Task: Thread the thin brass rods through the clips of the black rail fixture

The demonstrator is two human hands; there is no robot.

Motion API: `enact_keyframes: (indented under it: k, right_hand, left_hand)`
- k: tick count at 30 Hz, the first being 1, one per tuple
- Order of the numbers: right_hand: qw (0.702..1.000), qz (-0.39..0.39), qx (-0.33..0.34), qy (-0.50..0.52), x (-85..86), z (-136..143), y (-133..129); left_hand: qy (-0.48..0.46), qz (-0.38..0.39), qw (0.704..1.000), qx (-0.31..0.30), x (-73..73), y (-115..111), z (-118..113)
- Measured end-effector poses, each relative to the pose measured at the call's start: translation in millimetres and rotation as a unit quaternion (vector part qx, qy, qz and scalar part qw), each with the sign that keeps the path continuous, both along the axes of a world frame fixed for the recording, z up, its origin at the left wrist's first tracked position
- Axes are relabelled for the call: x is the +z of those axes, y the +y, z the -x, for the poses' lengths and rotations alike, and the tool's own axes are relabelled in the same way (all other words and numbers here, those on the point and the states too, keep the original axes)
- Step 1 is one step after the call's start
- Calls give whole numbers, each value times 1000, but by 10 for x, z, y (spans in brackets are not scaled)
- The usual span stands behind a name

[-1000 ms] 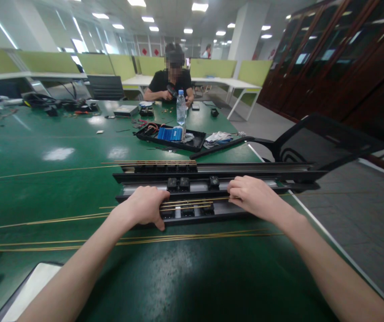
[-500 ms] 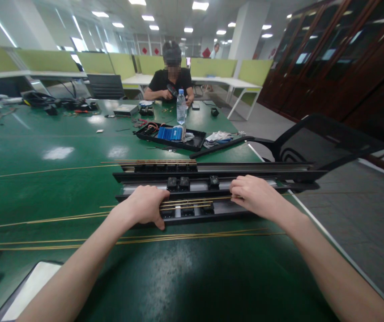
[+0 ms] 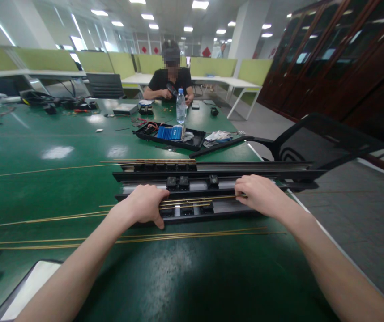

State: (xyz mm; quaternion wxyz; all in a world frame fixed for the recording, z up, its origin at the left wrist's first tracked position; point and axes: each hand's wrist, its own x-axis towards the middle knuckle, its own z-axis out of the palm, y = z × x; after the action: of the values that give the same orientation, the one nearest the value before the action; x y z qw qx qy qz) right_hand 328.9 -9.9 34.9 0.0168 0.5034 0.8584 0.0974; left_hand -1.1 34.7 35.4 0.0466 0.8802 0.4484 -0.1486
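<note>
Black metal channels lie side by side across the green table (image 3: pixel 212 277). My left hand (image 3: pixel 147 204) grips the nearest channel (image 3: pixel 225 218) near its left end, thumb on the front edge and fingers over the back edge. Thin brass rods (image 3: pixel 192 203) run out from under that hand, above small black blocks in the channel. My right hand (image 3: pixel 257 194) is closed in a pinch on one brass rod (image 3: pixel 220 197), over the channel's right part. The middle channel holds black blocks (image 3: pixel 184 182). More brass rods (image 3: pixel 192 235) lie in front on the table.
Behind the channels are a black tray (image 3: pixel 197 139) with a blue item, a water bottle (image 3: pixel 180 106) and gloves (image 3: pixel 219 137). A person (image 3: pixel 170 76) sits across the table. A black mesh chair (image 3: pixel 326 138) stands at the right; a notebook (image 3: pixel 32 286) lies front left.
My right hand has shifted slightly to the right along the channel, still pinching the rod. My left hand has stayed nearly in place.
</note>
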Motion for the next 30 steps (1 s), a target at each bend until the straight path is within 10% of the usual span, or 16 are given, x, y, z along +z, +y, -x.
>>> enact_keyframes:
  k: [30]
  right_hand:
    - [973, 96, -208, 23, 89, -340, 22]
  left_hand:
    - [-5, 16, 1000, 7, 10, 8, 8]
